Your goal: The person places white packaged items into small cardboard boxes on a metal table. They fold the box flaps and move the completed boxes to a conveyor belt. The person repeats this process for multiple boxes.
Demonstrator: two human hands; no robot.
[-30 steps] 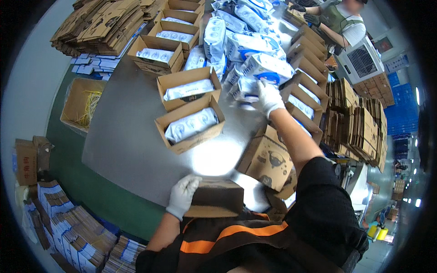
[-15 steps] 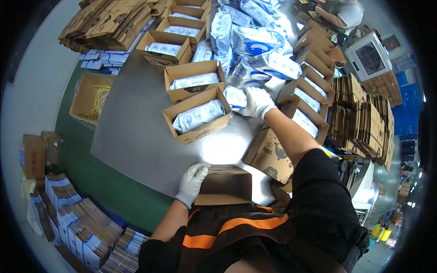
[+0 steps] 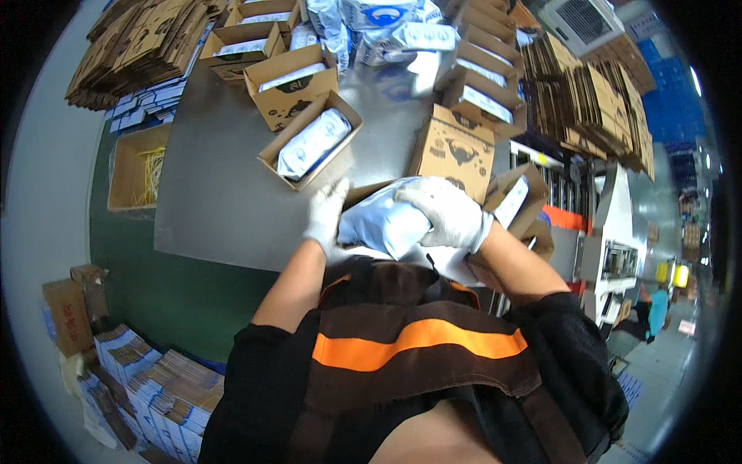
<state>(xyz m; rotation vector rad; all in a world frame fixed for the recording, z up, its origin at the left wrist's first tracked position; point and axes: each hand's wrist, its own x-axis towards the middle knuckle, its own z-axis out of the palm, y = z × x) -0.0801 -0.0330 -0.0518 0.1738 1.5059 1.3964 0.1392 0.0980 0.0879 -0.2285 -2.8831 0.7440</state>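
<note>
The right hand (image 3: pixel 447 213) is gripping a soft pale-blue pack (image 3: pixel 379 223) at the near box's (image 3: pixel 365 192) mouth (its depth inside is staying hidden) — the left hand (image 3: pixel 326 213) is flanking that box's left side, fingers bunching, any pinch impossible to tell. A filled box (image 3: pixel 347 122) is standing beyond the near box, leftward.

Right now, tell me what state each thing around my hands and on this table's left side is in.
Right hand: gloved, gripping pack
Left hand: gloved, at the box's left side, grip unclear
Pack: partly covering that box
Box: open, mostly hidden
Front-left box: open, second pack inside
Flat cartons: folded, stacked
</note>
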